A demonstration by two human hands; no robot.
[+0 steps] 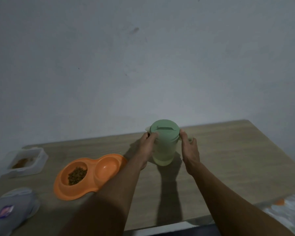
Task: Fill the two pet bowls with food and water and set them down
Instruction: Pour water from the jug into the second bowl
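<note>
Against a bare grey wall, fingers (153,135) are curling round the green-lidded jug (163,153) on the bench (232,160), left hand (147,144) gripping at the lid rim, right hand (190,149) at the handle side. Nearby, the orange double bowl (116,159) is holding kibble (77,175) in one well; the other is looking dry, awaiting water.

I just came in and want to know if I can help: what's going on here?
A person stands at a wooden table with the left hand and the right hand gripping a green pitcher just under its lid, which is still on. Beside it lies an orange double bowl: one side holds kibble, the other side looks empty. An open food container sits at the far left.
</note>
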